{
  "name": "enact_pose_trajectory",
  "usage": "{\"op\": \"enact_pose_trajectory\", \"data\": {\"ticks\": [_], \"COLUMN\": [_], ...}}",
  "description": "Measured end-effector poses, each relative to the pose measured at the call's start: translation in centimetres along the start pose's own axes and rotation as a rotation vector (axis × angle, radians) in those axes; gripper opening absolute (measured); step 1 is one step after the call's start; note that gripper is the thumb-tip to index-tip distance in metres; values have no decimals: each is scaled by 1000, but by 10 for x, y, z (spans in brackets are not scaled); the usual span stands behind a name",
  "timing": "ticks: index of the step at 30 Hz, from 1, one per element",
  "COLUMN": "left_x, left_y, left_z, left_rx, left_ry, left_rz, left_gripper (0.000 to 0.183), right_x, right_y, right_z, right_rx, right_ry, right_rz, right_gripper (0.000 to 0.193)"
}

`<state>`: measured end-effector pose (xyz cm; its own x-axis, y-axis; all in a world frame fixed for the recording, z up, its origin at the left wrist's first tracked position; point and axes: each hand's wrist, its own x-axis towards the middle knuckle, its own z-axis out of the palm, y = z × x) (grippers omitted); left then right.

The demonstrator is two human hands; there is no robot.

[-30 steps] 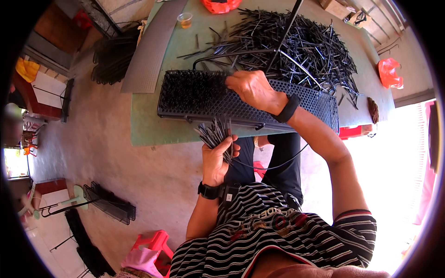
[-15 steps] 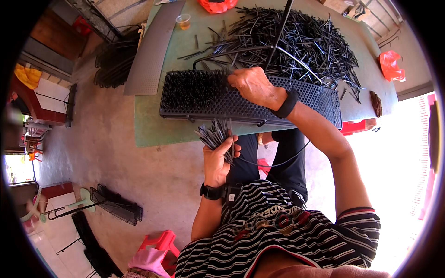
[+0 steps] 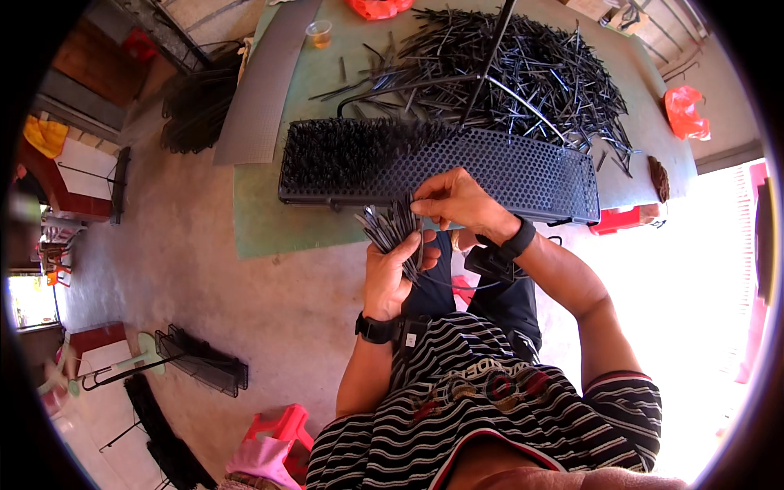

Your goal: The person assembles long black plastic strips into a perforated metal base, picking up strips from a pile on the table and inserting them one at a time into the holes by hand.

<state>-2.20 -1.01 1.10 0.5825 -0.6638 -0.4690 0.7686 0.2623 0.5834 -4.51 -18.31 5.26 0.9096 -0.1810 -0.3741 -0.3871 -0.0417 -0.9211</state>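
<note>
My left hand (image 3: 390, 278) is wrapped round a bundle of thin dark strips (image 3: 390, 224), whose ends fan out above the thumb. At the top of that bundle my right hand (image 3: 461, 200) pinches the end of a strip between thumb and fingers. Just beyond both hands lies a long black perforated panel (image 3: 523, 175) along the table's near edge. Dense upright black strips (image 3: 327, 159) fill its left part and run in a narrower band along the far side; the holes on the right are bare. A black bent-rod handle (image 3: 482, 77) rises from the panel's far side.
A big heap of loose black strips (image 3: 523, 73) covers much of the green table (image 3: 261, 220). A grey perforated sheet (image 3: 265, 90), a cup of amber liquid (image 3: 319, 34) and red plastic bags (image 3: 688, 113) lie about it. A red stool (image 3: 282, 429) stands on the floor behind left.
My right hand has come from the edge of the filled part of the panel back to the bundle. My left hand keeps its hold, shifted slightly up and right.
</note>
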Motion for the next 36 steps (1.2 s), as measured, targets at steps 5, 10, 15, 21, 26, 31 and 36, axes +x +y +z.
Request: {"op": "enact_pose_trajectory", "data": {"ticks": [5,10,15,21,26,31,36], "left_x": [4,5,10,0,-4,-3,-4], "left_y": [1,12,14,16,10,13,17], "left_z": [-8,-22,-27,-27,-26,-37,-36], "left_rx": [-96,-167,-208,-2,-41,42,51], "left_ry": [80,17,92,57,127,217,235], "left_rz": [10,38,87,41,67,181,223], "left_gripper": [20,17,15,17,19,21,19], "right_x": [-14,-29,-24,-5,11,20,33], "right_y": [0,6,25,14,14,-6,-10], "right_z": [11,24,38,39,41,44,47], "right_rx": [-3,-1029,-962,-70,138,115,-233], "right_ry": [207,125,26,201,179,453,578], "right_rz": [-221,-1336,-1280,-148,-97,-453,-740], "right_gripper": [11,42,30,22,15,20,23]}}
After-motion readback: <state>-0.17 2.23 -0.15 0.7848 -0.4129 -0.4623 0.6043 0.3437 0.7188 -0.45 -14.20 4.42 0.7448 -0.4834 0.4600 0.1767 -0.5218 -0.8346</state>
